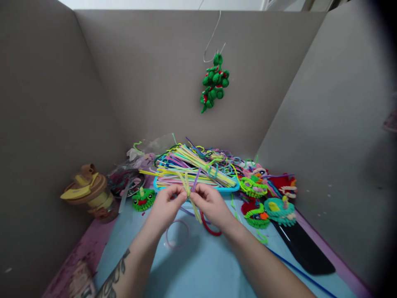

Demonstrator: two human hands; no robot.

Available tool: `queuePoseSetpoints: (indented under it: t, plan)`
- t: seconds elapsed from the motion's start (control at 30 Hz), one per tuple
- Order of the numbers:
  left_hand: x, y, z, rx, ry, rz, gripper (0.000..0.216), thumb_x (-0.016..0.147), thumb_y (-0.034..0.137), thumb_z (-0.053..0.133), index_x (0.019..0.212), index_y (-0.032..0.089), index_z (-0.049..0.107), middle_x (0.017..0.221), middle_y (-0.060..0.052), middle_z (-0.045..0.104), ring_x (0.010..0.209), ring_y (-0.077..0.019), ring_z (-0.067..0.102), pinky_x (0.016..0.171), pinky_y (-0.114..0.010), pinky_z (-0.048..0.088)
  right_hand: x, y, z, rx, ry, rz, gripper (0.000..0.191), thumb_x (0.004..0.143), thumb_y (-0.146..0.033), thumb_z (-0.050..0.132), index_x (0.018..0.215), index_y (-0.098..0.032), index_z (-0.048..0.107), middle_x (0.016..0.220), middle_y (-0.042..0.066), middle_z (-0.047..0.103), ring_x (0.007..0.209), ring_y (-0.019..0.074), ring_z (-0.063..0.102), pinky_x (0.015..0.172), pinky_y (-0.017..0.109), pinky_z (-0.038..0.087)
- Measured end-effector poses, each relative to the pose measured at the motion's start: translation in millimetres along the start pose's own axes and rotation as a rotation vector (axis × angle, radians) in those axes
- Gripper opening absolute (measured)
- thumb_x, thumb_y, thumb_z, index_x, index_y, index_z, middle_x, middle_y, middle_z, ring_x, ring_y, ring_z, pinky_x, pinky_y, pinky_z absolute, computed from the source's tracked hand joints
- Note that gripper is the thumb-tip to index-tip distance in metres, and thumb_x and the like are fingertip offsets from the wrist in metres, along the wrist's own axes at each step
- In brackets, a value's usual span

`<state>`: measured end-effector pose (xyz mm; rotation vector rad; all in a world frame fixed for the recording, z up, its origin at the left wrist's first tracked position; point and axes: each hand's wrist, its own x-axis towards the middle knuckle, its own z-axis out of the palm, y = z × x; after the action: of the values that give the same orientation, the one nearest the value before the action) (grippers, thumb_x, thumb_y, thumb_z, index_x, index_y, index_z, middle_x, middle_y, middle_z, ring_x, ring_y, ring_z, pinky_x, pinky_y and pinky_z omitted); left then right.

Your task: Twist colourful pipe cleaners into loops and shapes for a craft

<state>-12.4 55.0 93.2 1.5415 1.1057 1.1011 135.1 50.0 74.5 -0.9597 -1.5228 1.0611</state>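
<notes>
Left hand [170, 201]: thumb and fingertips pinched together on pale yellow stems [195, 212], just above the surface [189, 275]; a tattoo shows on the forearm.
Right hand [211, 203]: thumb and fingers closed on the same stems, its fingertips just beside those of the left.
Pale yellow stems: between the two hands, in front of the tray, crossing at the fingertips; some ends fan upward, others slant down below the grip.
Purple stem [196, 179]: pokes up beside the right hand's fingers; whether it is gripped, I cannot tell.
Red stem [214, 234]: bent in a curve below the right hand.
Lilac ring [166, 236]: on the surface, near the left wrist.
Blue tray [228, 190]: behind the hands, heaped with many-coloured stems [182, 159].
Left side: a green fuzzy figure [143, 200] with eyes, near a container [101, 200] with a brown top.
Right side: a lime figure [253, 188], a red-and-green one [258, 215] and a turquoise one [281, 211], grouped close together; a black flat object [307, 248] stretches toward the near edge.
Back panel [149, 74]: a green-and-red cluster [216, 80] hangs before it from a wire [213, 35].
</notes>
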Motion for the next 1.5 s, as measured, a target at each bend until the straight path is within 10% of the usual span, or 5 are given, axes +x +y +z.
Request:
queuePoseSetpoints:
  t: [0.33,0.9,1.5]
  plan:
    - [1,-6,-17,-0.295,-0.365,-0.121,0.021,0.063,0.031,0.075,0.073,0.015,0.065,0.071,-0.003,0.061,0.069,-0.0152,0.054,0.069,-0.027,0.044,-7,-4,-3,0.205,-0.217,0.082,0.025,0.076,-0.04,0.062,0.069,-0.018,0.052,0.063,-0.003,0.048,0.057,0.0098,0.042,0.052,0.021,0.035]
    - [4,-6,1,-0.179,0.105,0.02,0.018,0.062,0.025,0.074,0.068,0.015,0.06,0.063,0.002,0.056,0.058,-0.0097,0.05,0.056,-0.021,0.04,-4,6,15,0.464,0.118,0.136,0.023,0.071,-0.036,0.069,0.07,-0.017,0.055,0.062,-0.004,0.051,0.054,0.0087,0.046,0.052,0.021,0.038]
    - [-8,15,-11,0.269,-0.125,0.044,0.012,0.073,0.024,0.062,0.082,0.016,0.066,0.077,-0.004,0.069,0.071,-0.017,0.062,0.067,-0.027,0.047,-1,6,4,0.16,0.049,0.098,0.016,0.081,-0.034,0.054,0.085,-0.018,0.057,0.081,0.001,0.059,0.079,0.0157,0.053,0.073,0.028,0.045]
